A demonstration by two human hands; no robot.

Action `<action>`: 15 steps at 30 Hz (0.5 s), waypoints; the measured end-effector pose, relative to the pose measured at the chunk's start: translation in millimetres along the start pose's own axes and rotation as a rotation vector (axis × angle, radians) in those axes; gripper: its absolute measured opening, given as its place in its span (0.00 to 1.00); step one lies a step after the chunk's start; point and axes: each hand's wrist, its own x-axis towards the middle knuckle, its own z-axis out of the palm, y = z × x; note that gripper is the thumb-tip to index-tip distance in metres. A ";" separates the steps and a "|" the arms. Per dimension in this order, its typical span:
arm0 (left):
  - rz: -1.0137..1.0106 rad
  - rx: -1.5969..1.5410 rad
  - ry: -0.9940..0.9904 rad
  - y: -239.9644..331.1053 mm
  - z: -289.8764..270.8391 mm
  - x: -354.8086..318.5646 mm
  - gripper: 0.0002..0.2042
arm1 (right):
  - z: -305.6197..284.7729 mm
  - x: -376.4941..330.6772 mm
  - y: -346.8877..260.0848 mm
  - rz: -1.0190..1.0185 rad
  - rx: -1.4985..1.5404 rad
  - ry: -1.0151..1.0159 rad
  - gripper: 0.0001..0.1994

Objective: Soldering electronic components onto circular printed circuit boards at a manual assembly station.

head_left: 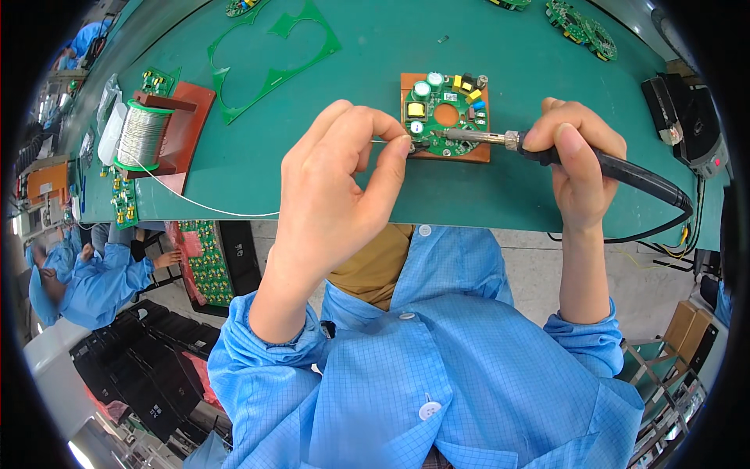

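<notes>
Circuit board (430, 124) sits on brown block (478, 159). Left hand (332, 176), left of block: grip pinched narrow on solder wire (234, 213). Right hand (578, 148), right of block: grip wrapped round soldering iron (512, 141), tip (457, 135) over board. Step judged: soldering; next move likely calls for steady tip-to-wire contact.

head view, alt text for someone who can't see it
A person's right hand holds a soldering iron over a green circuit board on a brown block, while the left hand pinches solder wire close by. A spool of wire sits on a brown stand at left.
</notes>
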 end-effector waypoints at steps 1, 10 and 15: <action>0.000 -0.001 -0.004 0.5 0.0 0.3 0.04 | -0.3 -0.1 -0.2 0.000 -0.012 -0.008 0.13; 0.026 0.021 -0.001 2.0 0.9 0.7 0.04 | -0.5 0.2 1.1 -0.013 0.000 -0.026 0.13; 0.078 0.054 0.017 2.3 1.7 0.7 0.04 | -1.5 0.5 0.4 -0.005 0.008 -0.030 0.13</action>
